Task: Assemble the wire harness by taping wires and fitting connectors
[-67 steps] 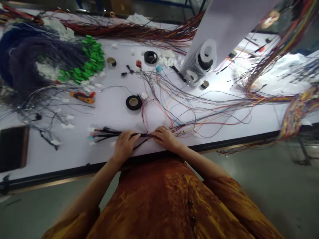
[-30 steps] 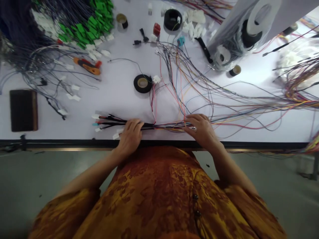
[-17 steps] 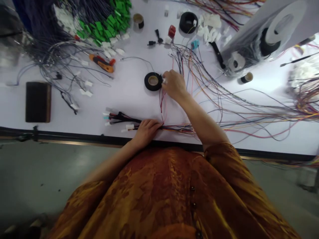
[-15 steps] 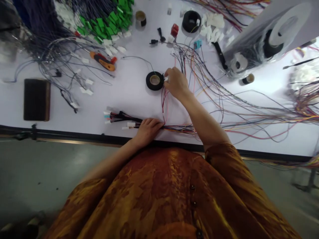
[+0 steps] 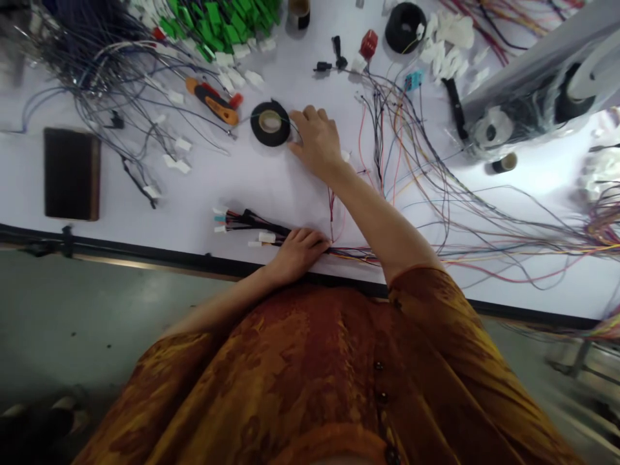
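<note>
The left hand (image 5: 299, 253) lies over the wire bundle (image 5: 268, 225) near the table edge (image 5: 145, 254), fingers together (gripping or resting, I can't tell). Beyond, the right hand (image 5: 317, 143), fingers apart, is at the tape roll (image 5: 270, 139); dragging that could snag the thin wire (image 5: 281, 117) across it.

White tabletop (image 5: 194, 184), black-edged. From view centre: dark flat rectangular object (image 5: 72, 174), 9 o'clock; round black tape roll (image 5: 270, 139), 11 o'clock; red plastic connector (image 5: 369, 44), 1 o'clock.
</note>
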`<move>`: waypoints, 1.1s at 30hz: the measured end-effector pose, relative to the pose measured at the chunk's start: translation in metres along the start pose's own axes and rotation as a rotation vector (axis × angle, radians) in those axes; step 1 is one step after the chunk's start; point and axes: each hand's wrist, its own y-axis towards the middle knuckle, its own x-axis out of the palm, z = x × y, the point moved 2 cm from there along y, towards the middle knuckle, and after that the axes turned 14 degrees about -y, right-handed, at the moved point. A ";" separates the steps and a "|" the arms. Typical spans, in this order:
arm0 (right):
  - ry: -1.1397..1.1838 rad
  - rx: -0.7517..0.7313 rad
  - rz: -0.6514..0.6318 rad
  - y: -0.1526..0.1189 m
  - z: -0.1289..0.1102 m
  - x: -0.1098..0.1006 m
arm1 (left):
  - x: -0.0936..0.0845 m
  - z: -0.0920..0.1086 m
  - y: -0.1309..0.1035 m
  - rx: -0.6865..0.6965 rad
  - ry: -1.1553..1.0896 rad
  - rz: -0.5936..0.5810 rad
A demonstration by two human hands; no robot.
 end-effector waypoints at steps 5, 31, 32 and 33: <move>0.050 0.088 0.039 0.023 0.010 0.009 | 0.001 0.001 -0.002 0.014 0.093 -0.005; 0.434 -0.035 0.398 -0.138 0.018 -0.016 | -0.194 -0.127 -0.050 -0.948 0.257 0.416; 0.531 -0.074 0.350 -0.130 0.005 -0.016 | -0.193 -0.128 -0.050 -0.929 0.236 0.443; 0.655 -0.109 0.275 -0.121 -0.010 -0.016 | -0.191 -0.127 -0.050 -0.903 0.202 0.493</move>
